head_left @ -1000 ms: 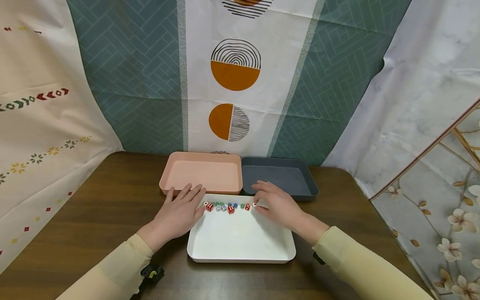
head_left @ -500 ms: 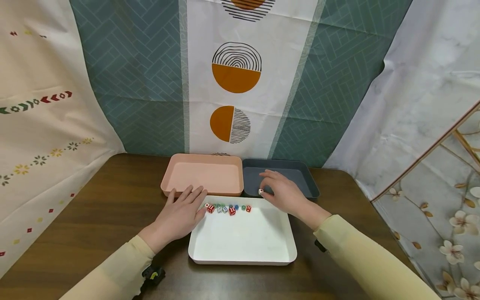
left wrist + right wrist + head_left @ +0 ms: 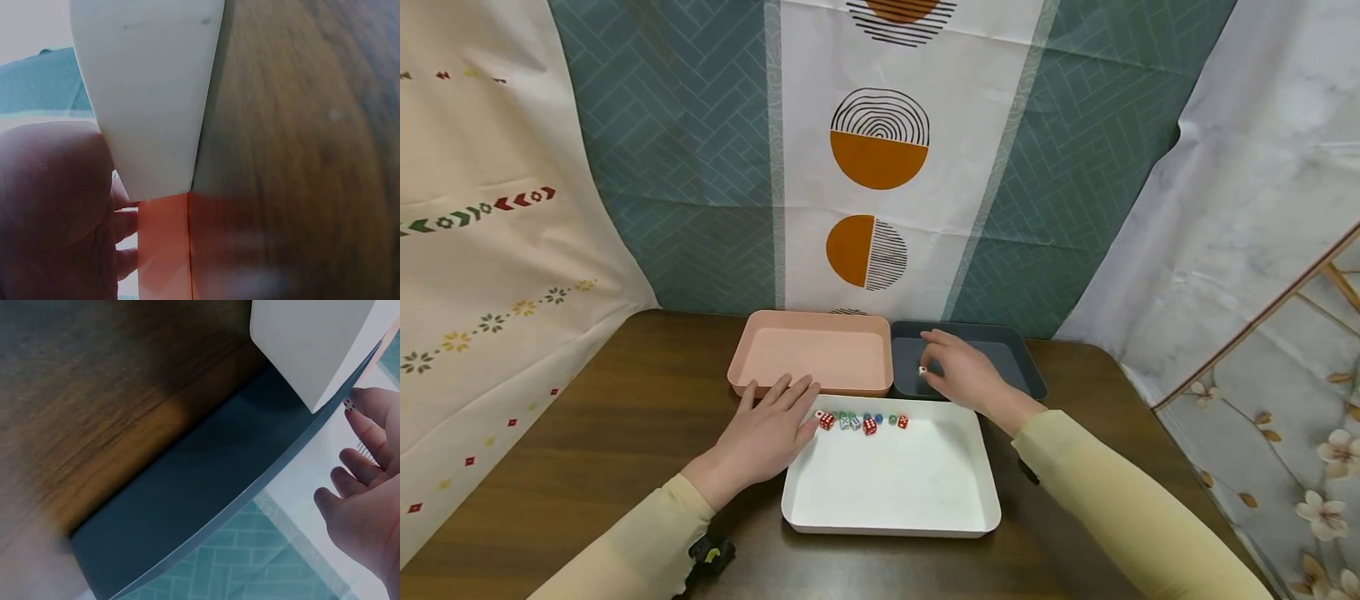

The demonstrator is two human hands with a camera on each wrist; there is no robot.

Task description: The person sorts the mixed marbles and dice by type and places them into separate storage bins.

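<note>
My right hand (image 3: 966, 373) pinches a small white die (image 3: 922, 371) between thumb and index finger, over the dark blue-grey tray (image 3: 1011, 362). The right wrist view also catches this die (image 3: 349, 405), with dark spots on it. Fingers straight, my left hand (image 3: 758, 442) lies at the left rear corner of the white tray (image 3: 891, 492), its fingertips beside the pink tray (image 3: 820, 358). Along the white tray's far side runs a row of small dice and beads, among them a red die (image 3: 869, 427), a white die (image 3: 845, 423) and a blue bead (image 3: 879, 419).
All three trays stand on a brown wooden table (image 3: 625, 425), the pink and dark ones side by side behind the white one. A patterned cloth (image 3: 880, 250) hangs behind the table, with more cloth at both sides.
My right hand has lifted the white die from the right end of the row and carried it up and forward over the dark tray. My left hand keeps its place.
</note>
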